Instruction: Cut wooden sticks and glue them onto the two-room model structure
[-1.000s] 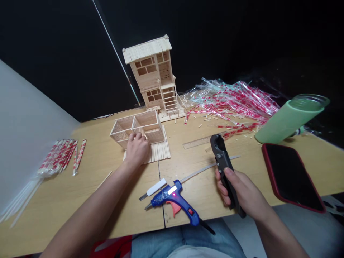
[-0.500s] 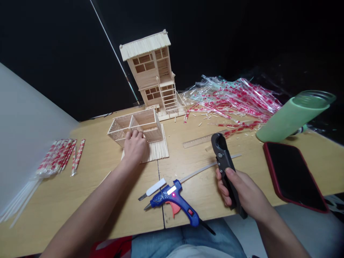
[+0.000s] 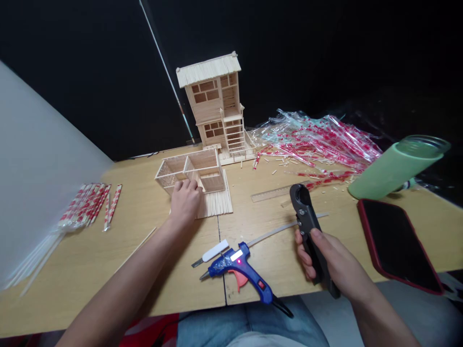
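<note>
My left hand (image 3: pixel 186 201) is at the front wall of a low, roofless house model (image 3: pixel 212 179) built of thin wooden sticks. Its fingers are curled and bent over, and whatever they may pinch is hidden behind the knuckles. The model has a dividing wall inside and rests on a base of sticks laid side by side. My right hand (image 3: pixel 325 260) grips a black pipe cutter (image 3: pixel 303 212) by its handles, with the curved head pointing up and away. Between my hands lie a blue hot glue gun (image 3: pixel 237 265) with a red light and a white-handled craft knife (image 3: pixel 213 251).
A taller roofed stick house (image 3: pixel 213 103) stands at the back. Crumpled red-and-clear wrappers (image 3: pixel 321 137) lie right of it, near a transparent ruler (image 3: pixel 273 193), a green bottle (image 3: pixel 390 168) and a phone (image 3: pixel 400 246). Wrapped chopsticks (image 3: pixel 85 205) and glue sticks (image 3: pixel 32 265) lie left.
The view has shifted, so everything appears a little further right and mostly lower. My left hand stays at the small model's front wall, and the right hand still holds the cutter.
</note>
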A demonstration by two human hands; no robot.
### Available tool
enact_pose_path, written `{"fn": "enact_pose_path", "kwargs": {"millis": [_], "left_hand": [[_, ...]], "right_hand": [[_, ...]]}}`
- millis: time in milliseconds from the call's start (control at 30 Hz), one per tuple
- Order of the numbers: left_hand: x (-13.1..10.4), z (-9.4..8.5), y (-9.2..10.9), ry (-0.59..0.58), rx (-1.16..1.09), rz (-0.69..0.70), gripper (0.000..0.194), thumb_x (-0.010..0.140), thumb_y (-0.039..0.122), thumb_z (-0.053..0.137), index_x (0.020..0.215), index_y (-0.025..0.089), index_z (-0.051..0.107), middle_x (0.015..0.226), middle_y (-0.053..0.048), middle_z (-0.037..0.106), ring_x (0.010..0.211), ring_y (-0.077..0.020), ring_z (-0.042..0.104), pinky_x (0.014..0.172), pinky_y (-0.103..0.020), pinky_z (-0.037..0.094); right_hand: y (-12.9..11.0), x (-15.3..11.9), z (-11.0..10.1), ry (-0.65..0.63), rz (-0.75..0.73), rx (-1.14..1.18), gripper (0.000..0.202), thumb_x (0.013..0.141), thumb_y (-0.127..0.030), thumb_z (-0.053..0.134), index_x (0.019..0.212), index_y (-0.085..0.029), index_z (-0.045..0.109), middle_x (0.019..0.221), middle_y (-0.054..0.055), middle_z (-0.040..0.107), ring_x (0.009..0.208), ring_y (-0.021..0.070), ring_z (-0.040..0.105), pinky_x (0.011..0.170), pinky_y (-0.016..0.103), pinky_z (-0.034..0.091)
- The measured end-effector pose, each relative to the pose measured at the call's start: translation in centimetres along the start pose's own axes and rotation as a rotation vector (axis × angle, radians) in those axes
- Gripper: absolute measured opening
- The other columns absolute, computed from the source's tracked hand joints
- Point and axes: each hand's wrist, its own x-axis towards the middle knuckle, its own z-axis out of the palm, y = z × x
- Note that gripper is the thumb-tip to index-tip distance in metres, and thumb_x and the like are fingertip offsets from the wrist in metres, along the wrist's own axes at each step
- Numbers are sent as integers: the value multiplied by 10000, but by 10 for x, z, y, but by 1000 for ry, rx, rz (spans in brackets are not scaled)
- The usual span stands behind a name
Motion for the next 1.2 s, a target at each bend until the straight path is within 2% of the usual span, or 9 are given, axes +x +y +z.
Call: {"fn": "enact_pose_path", "kwargs": {"millis": [100,267,367,433,567,700,833,1067,1200], "left_hand": [[-19,-17,-10,115,-173,-54,266,987,250,461,1023,216,723,982,-90,721,933,-260,619,837,-415,361],[-51,-33,-34,211,-398,-159,263,998,329,479,966,236,723,967,-43,750,898,-206,658,839,-374,364],[-64,-27,-48,198,-423,-219,246,980,340,513,928,235,729,930,-35,756,862,-207,661,811,-373,361],[-70,-18,-55,185,-434,-230,238,972,333,526,906,225,728,906,-33,755,841,-206,659,804,-375,360],[-80,0,-56,149,-466,-172,233,973,298,515,895,217,719,931,-39,754,877,-206,648,850,-389,367],[-86,12,-46,96,-529,-46,240,986,314,497,1079,218,696,1128,-71,729,1066,-224,625,939,-401,388],[-91,24,-34,24,-544,26,434,968,406,537,1358,218,553,1393,-103,603,1302,-264,513,1065,-447,365],[-99,37,-22,-127,-536,48,634,925,515,569,1460,199,442,1561,-135,406,1441,-332,354,1157,-511,296],[-101,40,-20,-114,-549,61,645,924,531,559,1469,215,419,1569,-145,389,1454,-341,329,1162,-539,284]], "right_hand": [[-9,-2,0,-37,-75,-156,492,918,-680,458,945,-198,558,631,-15,536,508,149,515,506,288,448],[-47,9,11,-21,-313,-799,474,932,-673,423,990,-230,580,713,30,624,631,213,581,619,328,419],[-73,37,24,157,-391,-1219,525,897,-725,408,960,-235,586,741,61,653,664,260,602,609,336,384],[-84,65,32,244,-374,-1451,566,888,-744,383,953,-220,588,749,93,664,672,290,611,585,340,361],[-84,124,44,257,-307,-1722,650,890,-751,380,1029,-158,607,868,181,694,746,337,646,591,362,383],[-62,156,49,246,-401,-1902,667,910,-711,409,1095,-99,598,988,234,676,846,359,644,663,389,430],[-43,165,50,253,-485,-1980,667,940,-678,368,1204,-97,565,1027,229,653,937,366,610,762,426,439],[-42,182,39,148,-538,-1888,557,995,-521,365,1333,-116,543,1165,208,628,1047,353,586,894,451,431],[-44,178,43,172,-708,-1822,463,996,-438,420,1272,-123,615,1231,199,630,1096,338,570,948,453,414]]}}
